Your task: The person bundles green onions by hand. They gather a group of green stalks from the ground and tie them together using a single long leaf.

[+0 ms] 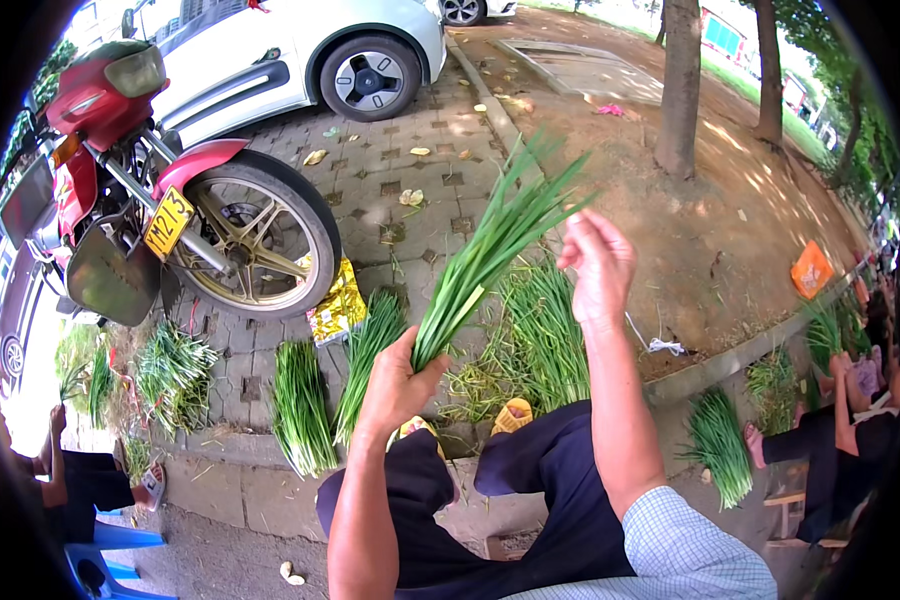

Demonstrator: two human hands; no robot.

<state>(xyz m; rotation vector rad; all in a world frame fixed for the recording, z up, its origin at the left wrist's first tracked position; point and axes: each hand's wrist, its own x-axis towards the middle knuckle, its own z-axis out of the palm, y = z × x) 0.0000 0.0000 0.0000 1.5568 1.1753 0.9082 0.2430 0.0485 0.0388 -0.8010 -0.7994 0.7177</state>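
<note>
My left hand (398, 388) is closed around the lower end of a bunch of green chives (475, 265), which leans up and to the right. Beside the leaf tips is my right hand (602, 268), raised with its fingers curled together; anything they pinch is too small to name. Below the held bunch, a loose heap of chives (550, 345) lies on the paving, with yellowed leaf scraps (475, 385) along its left side. Two tidy bundles, a chive bundle (302, 408) and a second chive bundle (373, 345), rest left of my left forearm.
A red motorcycle (200, 200) stands at the left, its front wheel close to a yellow foil bag (337, 305). Behind is a white car (300, 60). A tree trunk (680, 90) rises from bare soil. People sit on both sides, near a blue stool (120, 545) and more chives (718, 445).
</note>
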